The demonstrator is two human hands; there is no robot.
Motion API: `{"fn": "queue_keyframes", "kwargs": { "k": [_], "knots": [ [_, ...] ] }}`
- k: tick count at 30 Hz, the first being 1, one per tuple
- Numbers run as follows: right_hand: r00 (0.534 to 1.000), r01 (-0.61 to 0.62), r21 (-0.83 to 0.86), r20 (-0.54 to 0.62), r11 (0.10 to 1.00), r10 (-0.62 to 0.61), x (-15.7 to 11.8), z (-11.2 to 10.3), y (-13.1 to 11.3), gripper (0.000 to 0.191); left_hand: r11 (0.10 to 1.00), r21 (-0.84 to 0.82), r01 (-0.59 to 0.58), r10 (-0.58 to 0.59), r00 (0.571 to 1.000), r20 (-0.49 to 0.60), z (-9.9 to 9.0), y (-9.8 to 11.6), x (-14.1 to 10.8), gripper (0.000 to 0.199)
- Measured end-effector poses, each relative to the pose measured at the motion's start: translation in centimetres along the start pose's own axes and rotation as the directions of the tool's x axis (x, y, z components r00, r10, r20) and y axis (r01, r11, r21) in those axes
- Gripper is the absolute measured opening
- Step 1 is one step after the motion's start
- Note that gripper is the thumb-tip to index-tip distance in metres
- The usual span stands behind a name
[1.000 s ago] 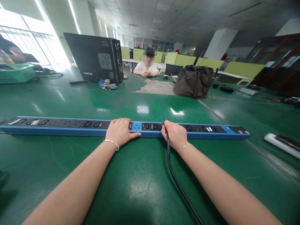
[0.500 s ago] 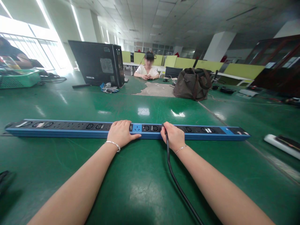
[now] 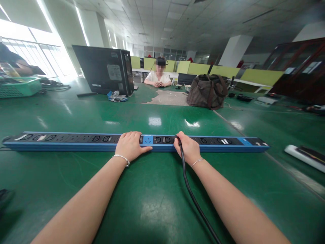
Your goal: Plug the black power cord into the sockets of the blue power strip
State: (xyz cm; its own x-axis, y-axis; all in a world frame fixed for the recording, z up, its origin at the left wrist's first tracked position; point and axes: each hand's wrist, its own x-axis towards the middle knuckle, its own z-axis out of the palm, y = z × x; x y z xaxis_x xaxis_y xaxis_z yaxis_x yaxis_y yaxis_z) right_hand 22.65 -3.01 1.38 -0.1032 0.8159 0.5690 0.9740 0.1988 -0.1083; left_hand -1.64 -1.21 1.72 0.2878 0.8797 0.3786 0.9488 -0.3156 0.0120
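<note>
A long blue and black power strip point(image 3: 83, 146) lies across the green table, with rows of sockets along its top. My left hand point(image 3: 129, 145) is wrapped over the strip left of its middle, fingers on the far edge and thumb along the near side. A blue socket point(image 3: 148, 139) shows just right of that hand. Farther right, my right hand point(image 3: 187, 146) is closed around the plug end of a black power cord point(image 3: 189, 189), at the strip's top face. Whether the plug sits in a socket is hidden by the fingers. The cord runs down toward the bottom edge.
At the back stand a black computer case point(image 3: 101, 69), gloves point(image 3: 117, 97) and a brown bag point(image 3: 207, 91). A green basket point(image 3: 20, 87) is at far left. A white bar-shaped object point(image 3: 304, 157) lies at right. Another person point(image 3: 157, 78) sits across the table.
Both hands keep their places on the strip and plug. The whole view has shifted slightly, and the cord bows a little farther right near the hand.
</note>
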Motion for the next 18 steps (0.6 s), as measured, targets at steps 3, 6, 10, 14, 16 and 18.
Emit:
{"fn": "queue_keyframes", "kwargs": {
  "k": [3, 6, 10, 14, 16, 18],
  "knots": [
    [0.999, -0.045, 0.008, -0.014, 0.999, 0.045, 0.0, 0.2, 0.0, 0.019, 1.0, -0.008, -0.003, 0.003, 1.0, 0.004, 0.0, 0.0, 0.0, 0.071],
    [0.998, -0.039, 0.019, -0.048, 0.999, 0.04, -0.1, 0.6, 0.3, 0.021, 1.0, -0.01, -0.009, 0.009, 1.0, 0.001, 0.0, 0.0, 0.0, 0.071],
    [0.99, 0.056, 0.11, -0.137, 0.992, -0.04, -0.2, 1.1, 0.8, 0.023, 1.0, -0.004, -0.001, 0.001, 1.0, 0.007, 0.0, 0.0, 0.1, 0.07],
    [0.961, 0.141, 0.218, -0.265, 0.966, -0.081, -0.2, 1.4, 1.0, 0.024, 1.0, -0.013, 0.001, -0.001, 1.0, 0.011, 0.0, 0.0, 0.1, 0.07],
    [0.949, 0.166, 0.236, -0.303, 0.957, -0.09, -0.2, 1.6, 1.0, 0.024, 1.0, -0.009, 0.0, 0.0, 1.0, 0.005, 0.0, 0.0, 0.1, 0.07],
    [0.938, 0.186, 0.233, -0.33, 0.954, -0.102, -0.2, 1.8, 1.0, 0.023, 1.0, 0.0, -0.004, 0.004, 1.0, -0.002, 0.1, 0.0, 0.1, 0.071]
  ]
}}
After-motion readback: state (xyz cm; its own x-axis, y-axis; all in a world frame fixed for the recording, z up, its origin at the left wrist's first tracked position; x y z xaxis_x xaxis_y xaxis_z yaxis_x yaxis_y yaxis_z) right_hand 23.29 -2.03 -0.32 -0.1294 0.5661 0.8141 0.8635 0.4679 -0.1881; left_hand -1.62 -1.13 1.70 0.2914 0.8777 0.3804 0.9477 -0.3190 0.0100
